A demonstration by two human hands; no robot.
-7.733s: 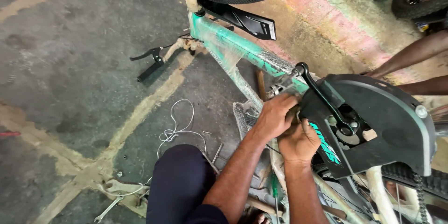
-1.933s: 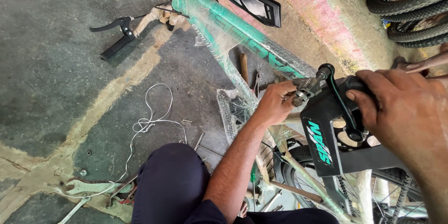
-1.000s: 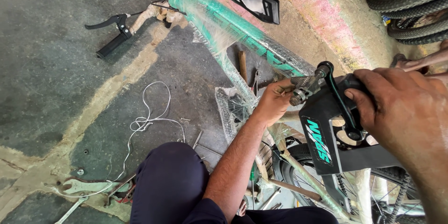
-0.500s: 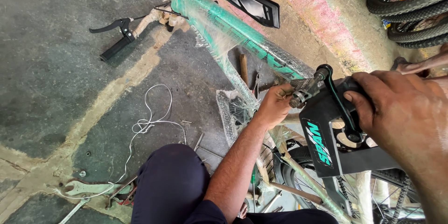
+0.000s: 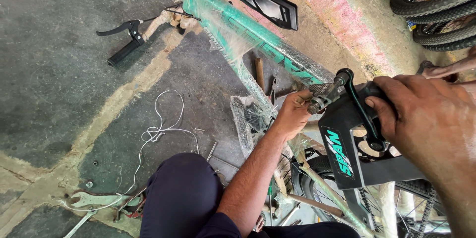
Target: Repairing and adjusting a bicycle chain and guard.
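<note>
Worn concrete floor (image 5: 59, 35) with faded paint lines, a bike upside down across the frame.

The left hand (image 5: 293, 114), centre frame, is curled around the pedal (image 5: 322, 97), fingers closed on its metal body. The right hand (image 5: 436, 119), at the right edge, lies over the black chain guard (image 5: 347, 149), fingers bent onto the crank (image 5: 359, 106); how tightly it grips I cannot tell. The teal frame (image 5: 248, 35), plastic-wrapped, runs from top centre down to the crank. A brake lever (image 5: 124, 40) lies upper left, white wire (image 5: 163, 124) and spanners (image 5: 94, 201) lower left.

Soft even daylight, sharp, faint shadows
</note>
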